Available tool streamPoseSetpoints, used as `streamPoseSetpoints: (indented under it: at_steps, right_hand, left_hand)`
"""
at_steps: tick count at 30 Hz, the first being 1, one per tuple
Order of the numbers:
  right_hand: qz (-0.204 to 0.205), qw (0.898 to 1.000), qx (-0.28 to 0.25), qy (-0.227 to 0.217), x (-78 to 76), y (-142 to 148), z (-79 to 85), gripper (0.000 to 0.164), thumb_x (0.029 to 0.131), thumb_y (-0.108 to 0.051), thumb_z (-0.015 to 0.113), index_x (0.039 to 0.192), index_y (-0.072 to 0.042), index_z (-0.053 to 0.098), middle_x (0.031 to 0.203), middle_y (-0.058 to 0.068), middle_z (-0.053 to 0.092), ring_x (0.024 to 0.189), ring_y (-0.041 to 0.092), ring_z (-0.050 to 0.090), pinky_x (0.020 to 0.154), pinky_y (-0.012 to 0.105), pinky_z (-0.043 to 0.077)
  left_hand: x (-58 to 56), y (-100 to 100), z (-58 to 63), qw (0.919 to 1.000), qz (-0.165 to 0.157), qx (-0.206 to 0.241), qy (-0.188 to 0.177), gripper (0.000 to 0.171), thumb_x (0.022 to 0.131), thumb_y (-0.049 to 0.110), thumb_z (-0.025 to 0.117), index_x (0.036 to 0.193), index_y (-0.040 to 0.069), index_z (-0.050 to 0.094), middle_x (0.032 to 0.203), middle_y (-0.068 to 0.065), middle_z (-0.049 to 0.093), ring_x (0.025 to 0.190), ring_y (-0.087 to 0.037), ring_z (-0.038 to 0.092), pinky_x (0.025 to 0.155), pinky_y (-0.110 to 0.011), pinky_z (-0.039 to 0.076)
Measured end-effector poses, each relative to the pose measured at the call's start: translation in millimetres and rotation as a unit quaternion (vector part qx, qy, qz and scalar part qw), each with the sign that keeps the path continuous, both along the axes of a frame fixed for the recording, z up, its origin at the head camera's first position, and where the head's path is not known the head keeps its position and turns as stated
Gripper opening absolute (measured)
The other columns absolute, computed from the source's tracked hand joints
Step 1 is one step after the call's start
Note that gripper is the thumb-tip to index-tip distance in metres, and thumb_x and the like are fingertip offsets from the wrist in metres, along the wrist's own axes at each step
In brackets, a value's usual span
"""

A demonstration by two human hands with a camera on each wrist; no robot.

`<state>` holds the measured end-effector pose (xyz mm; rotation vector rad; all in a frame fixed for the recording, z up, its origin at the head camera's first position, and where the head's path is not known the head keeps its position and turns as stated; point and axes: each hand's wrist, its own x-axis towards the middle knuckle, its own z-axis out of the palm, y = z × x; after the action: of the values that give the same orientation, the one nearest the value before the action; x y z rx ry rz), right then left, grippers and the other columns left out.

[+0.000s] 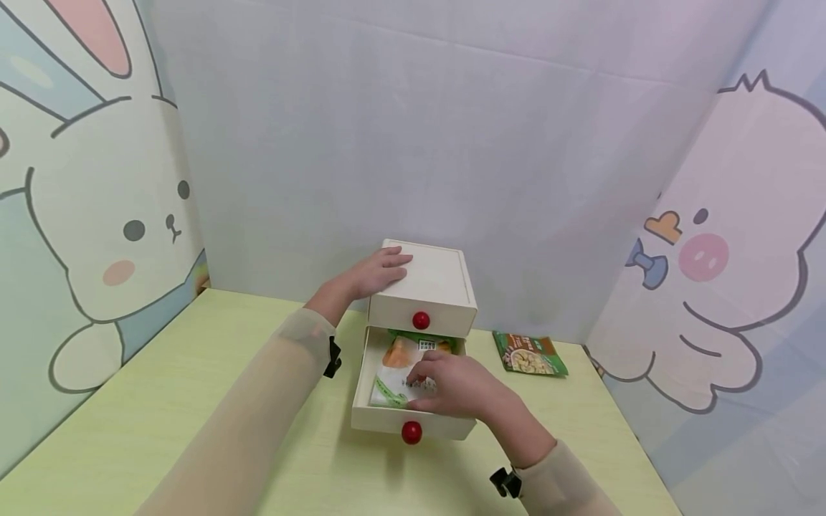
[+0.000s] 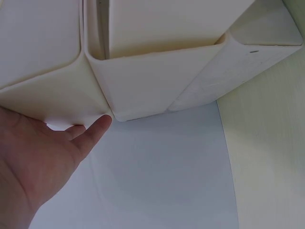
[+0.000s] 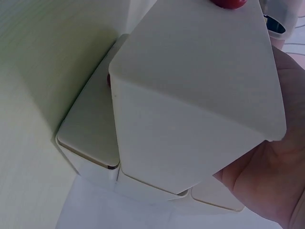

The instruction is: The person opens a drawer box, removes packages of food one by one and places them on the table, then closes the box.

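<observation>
A small white drawer cabinet (image 1: 429, 276) with red knobs stands against the back wall. One drawer (image 1: 381, 418) below the top one is pulled out, holding a white packet (image 1: 387, 380) with orange pictures and a green tape-measure print. A green edge shows behind it. My left hand (image 1: 377, 272) rests on the cabinet's top at its left edge, fingers extended; the left wrist view shows the thumb against the side. My right hand (image 1: 454, 387) is over the drawer, fingers bent above the packet with thumb and forefinger apart. In the right wrist view the drawer hides its fingertips.
A green and brown food packet (image 1: 530, 355) lies on the pale yellow table (image 1: 310, 444) to the cabinet's right. Grey cloth (image 1: 387, 129) hangs behind, with cartoon-printed panels at both sides. A closed lower drawer (image 3: 90, 129) sits beneath the pulled-out one.
</observation>
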<state>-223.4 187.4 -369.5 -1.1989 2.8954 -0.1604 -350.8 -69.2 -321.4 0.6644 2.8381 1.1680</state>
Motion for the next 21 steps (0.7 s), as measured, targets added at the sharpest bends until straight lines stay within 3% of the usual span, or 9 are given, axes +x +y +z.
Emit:
streamPoseSetpoints:
  at_steps: [8, 14, 21]
  right_hand:
    - [0.052, 0.998, -0.014, 0.026, -3.8, 2.0, -3.7, 0.018, 0.1, -0.036, 0.079, 0.111, -0.024, 0.086, 0.107, -0.01, 0.078, 0.09, 0.005, 0.068, 0.079, 0.027, 0.06]
    - [0.109, 0.988, -0.039, 0.103, -5.9, 5.5, -7.6, 0.009, 0.102, -0.023, 0.075, 0.102, -0.023, 0.084, 0.096, -0.012, 0.078, 0.079, 0.0, 0.066, 0.07, 0.022, 0.057]
    - [0.103, 0.978, -0.064, 0.17, -3.8, 7.2, -4.7, 0.006, 0.102, -0.019, 0.077, 0.097, -0.021, 0.08, 0.088, -0.011, 0.075, 0.072, 0.002, 0.061, 0.064, 0.02, 0.053]
  left_hand:
    - [1.3, 0.2, 0.2, 1.0, 0.0, -0.004, -0.003, 0.06, 0.116, 0.041, 0.04, 0.172, 0.018, 0.038, 0.186, -0.009, 0.014, 0.173, -0.039, 0.008, 0.137, -0.064, 0.013]
    - [2.6, -0.3, 0.2, 1.0, -0.002, 0.003, -0.005, 0.06, 0.117, 0.04, 0.041, 0.172, 0.018, 0.038, 0.186, -0.009, 0.014, 0.173, -0.039, 0.008, 0.138, -0.064, 0.013]
    - [3.0, 0.2, 1.1, 1.0, 0.0, -0.003, -0.002, 0.059, 0.117, 0.039, 0.041, 0.172, 0.018, 0.039, 0.186, -0.009, 0.015, 0.173, -0.038, 0.009, 0.138, -0.063, 0.014]
